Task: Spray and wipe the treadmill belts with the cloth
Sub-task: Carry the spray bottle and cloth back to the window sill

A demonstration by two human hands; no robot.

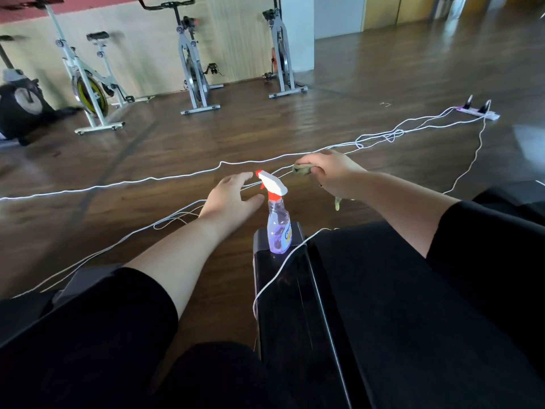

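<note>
– Hands?
– Left hand (233, 196) is hovering, spread, empty, beside the spray bottle (278, 228) standing on the treadmill rail (283, 305); right hand (333, 172) is clutching the cloth (302, 169).
– Recommendation?
– Gripping the neck squarely, avoiding tipping.

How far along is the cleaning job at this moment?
Nothing looks done: no wet marks show on the belt. In hand: the right hand grips the cloth; the open left hand is beside the bottle, which stands on the rail, ungripped. Left: spraying and wiping.
</note>
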